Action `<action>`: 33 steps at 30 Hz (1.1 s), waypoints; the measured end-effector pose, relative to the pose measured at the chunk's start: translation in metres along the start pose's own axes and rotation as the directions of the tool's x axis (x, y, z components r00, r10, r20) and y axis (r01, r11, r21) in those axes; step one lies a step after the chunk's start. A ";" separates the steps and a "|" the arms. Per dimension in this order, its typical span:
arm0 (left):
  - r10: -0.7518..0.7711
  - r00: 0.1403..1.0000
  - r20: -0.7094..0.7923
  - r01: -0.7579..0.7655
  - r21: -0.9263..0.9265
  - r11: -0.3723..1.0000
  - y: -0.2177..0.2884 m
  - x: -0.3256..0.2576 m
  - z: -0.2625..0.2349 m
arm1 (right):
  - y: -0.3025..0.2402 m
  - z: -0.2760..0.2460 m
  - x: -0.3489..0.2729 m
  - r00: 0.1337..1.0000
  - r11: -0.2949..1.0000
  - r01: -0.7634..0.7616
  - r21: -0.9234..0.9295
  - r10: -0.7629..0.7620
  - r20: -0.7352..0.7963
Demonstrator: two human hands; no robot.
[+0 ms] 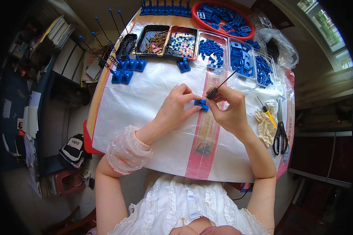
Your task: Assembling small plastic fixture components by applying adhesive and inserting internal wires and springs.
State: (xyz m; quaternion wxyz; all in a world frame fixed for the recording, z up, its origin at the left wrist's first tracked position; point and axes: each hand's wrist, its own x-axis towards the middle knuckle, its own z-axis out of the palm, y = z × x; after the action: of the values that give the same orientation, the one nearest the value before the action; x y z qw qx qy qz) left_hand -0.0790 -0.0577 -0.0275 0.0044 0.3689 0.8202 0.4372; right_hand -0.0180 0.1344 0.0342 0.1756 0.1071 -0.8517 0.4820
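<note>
My left hand [175,109] pinches a small blue plastic part [201,104] just above the white woven sheet [145,98] on the table. My right hand [229,109] holds a thin black rod with a coiled spring [213,92] on its lower end, pressed down at the blue part. The rod's tip points up and to the right, toward the clear trays. Both hands meet at the part in the middle of the sheet.
Several finished blue bases with springs and ball-tipped rods [123,64] stand at the back left. Trays of copper pins [153,39], small washers [181,42] and blue parts [241,58] line the far edge, with a red bowl [223,17] behind. Scissors [280,131], a screwdriver [266,113] and a glove [264,125] lie right.
</note>
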 end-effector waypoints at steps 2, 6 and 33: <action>0.000 1.000 0.003 0.000 0.002 1.000 0.000 0.000 0.000 | 0.000 0.000 0.000 1.000 1.000 0.001 0.000 -0.001 0.001; 0.041 0.999 -0.002 -0.041 0.003 0.999 0.000 -0.001 -0.002 | 0.001 -0.001 0.000 1.000 1.000 -0.004 0.012 0.004 0.005; -0.071 0.995 0.066 0.085 -0.239 0.967 0.055 0.027 -0.030 | -0.005 -0.001 0.001 0.999 0.997 -0.001 0.075 0.003 -0.032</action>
State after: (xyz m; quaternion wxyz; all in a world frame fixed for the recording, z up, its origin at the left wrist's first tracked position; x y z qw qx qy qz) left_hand -0.0759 -0.0442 0.0392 0.0896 0.3454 0.7743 0.5227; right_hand -0.0173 0.1323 0.0392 0.1847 0.1050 -0.8301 0.5155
